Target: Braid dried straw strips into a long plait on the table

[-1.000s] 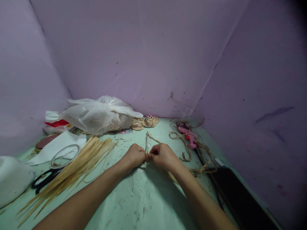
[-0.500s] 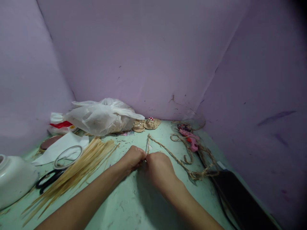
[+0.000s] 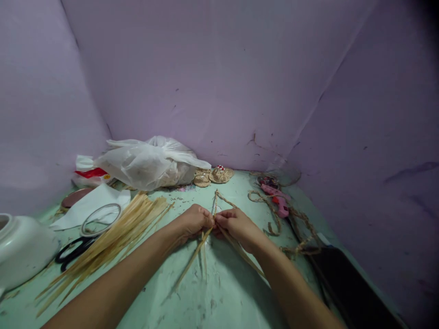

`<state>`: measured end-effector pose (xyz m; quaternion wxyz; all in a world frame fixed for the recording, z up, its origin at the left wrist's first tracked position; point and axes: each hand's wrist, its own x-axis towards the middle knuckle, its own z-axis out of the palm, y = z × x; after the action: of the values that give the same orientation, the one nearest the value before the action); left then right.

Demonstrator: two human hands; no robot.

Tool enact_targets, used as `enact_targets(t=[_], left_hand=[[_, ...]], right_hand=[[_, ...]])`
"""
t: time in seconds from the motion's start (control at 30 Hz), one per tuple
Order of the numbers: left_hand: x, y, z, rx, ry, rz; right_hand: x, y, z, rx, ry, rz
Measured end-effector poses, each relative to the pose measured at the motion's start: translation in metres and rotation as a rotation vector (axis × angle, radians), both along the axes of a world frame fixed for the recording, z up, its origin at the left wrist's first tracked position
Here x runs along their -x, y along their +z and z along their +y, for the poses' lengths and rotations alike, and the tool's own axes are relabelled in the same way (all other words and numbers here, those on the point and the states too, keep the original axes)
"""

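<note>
My left hand [image 3: 194, 221] and my right hand [image 3: 236, 226] meet at the middle of a pale green table [image 3: 219, 301], both pinched on a braided straw cord [image 3: 216, 202]. The braid runs away from my fingers, loops back and trails off to the right. Loose straw strands [image 3: 192, 262] fan out from my fingers toward me across the tabletop. Another strand [image 3: 242, 256] runs under my right wrist.
A bundle of straw [image 3: 109, 242] lies at the left beside black scissors [image 3: 73, 251], a wire ring [image 3: 101, 219] on white paper and a white pot [image 3: 20, 249]. A plastic bag [image 3: 151, 162], small woven hats [image 3: 214, 176] and a pink glue gun [image 3: 277, 198] sit at the back. A dark slab [image 3: 346, 288] lies at the right.
My hands have drawn slightly apart and loose straw strands now show fanning out below them toward me. The view has shifted a little.
</note>
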<state>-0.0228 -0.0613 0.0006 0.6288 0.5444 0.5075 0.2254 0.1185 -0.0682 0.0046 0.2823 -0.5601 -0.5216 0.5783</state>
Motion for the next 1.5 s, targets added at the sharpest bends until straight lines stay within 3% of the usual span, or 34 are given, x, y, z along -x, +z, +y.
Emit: enact_targets(t=[0.1, 0.33, 0.63, 0.73, 0.9, 0.97, 1.17, 1.37, 1.5], left_hand=[[-0.002, -0.002, 0.001, -0.029, -0.025, 0.030], [-0.002, 0.003, -0.002, -0.092, -0.050, 0.239], [0.047, 0.029, 0.013, -0.021, -0.300, 0.359], [0.061, 0.040, 0.018, -0.092, -0.244, 0.461], [0.094, 0.055, 0.031, -0.368, 0.069, 0.783], [0.104, 0.056, 0.034, -0.430, 0.134, 0.866], [0.111, 0.042, 0.037, -0.395, 0.030, 0.979], [0.113, 0.040, 0.033, -0.343, 0.012, 1.019], [0.106, 0.035, 0.031, -0.346, 0.071, 1.060]], right_hand=[[0.009, -0.003, -0.005, 0.118, -0.021, 0.059], [0.003, -0.015, 0.001, -0.002, -0.069, -0.089], [0.005, -0.017, -0.002, -0.009, -0.082, -0.067], [0.005, -0.017, -0.002, -0.005, -0.051, -0.083], [0.004, -0.018, -0.002, 0.025, -0.043, -0.100], [0.005, -0.018, -0.002, 0.023, -0.039, -0.082], [0.005, -0.014, -0.004, 0.041, -0.042, -0.084], [0.006, -0.014, -0.003, 0.028, -0.036, -0.086], [0.005, -0.015, -0.003, 0.022, -0.036, -0.063]])
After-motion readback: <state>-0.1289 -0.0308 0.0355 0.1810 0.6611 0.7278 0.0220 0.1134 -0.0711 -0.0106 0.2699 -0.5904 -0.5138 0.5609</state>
